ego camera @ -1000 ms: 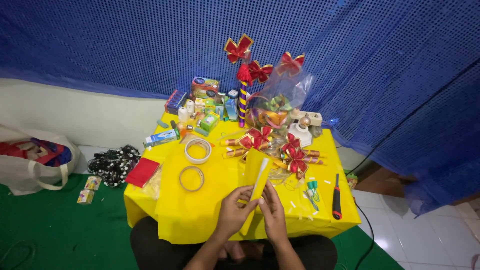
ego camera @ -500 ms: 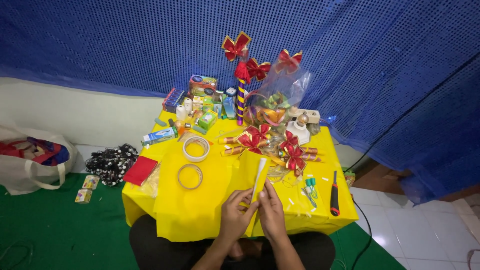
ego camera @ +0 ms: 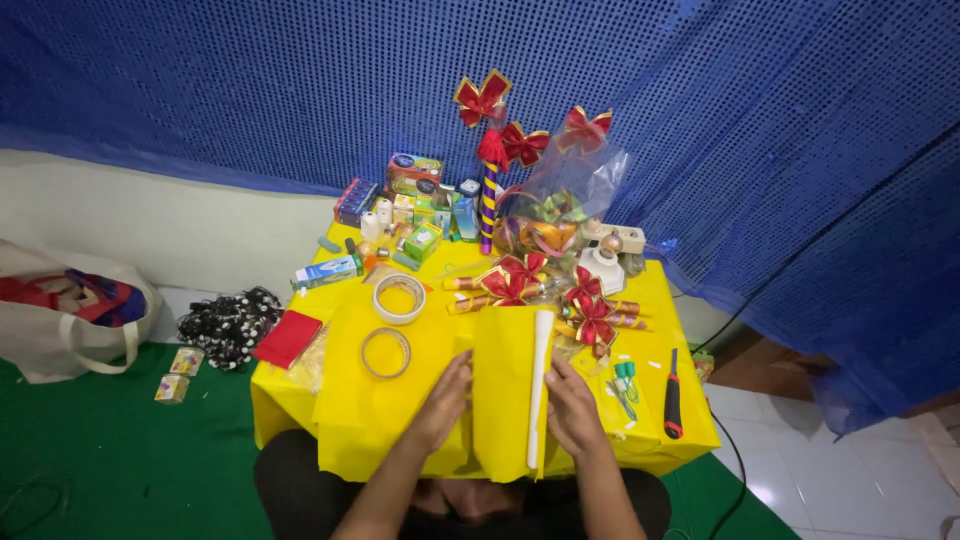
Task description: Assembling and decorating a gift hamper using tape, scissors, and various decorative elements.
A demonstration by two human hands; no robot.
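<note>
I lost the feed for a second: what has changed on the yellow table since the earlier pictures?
Little. Both hands have slid slightly toward the person along the yellow paper sheet: the left hand presses it flat, the right hand rests beside the white roll. Nothing was picked up or released. The tape rings, ribbon bows and screwdriver stayed put.

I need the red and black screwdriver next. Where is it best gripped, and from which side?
Grip the screwdriver by its thick red handle, the end nearer the person, coming from above with the right hand. It lies flat on the yellow table, pointing away toward the blue curtain, with bare cloth on both sides, so fingers can probably close across the handle freely. The scissors lie clear to its left.
</note>
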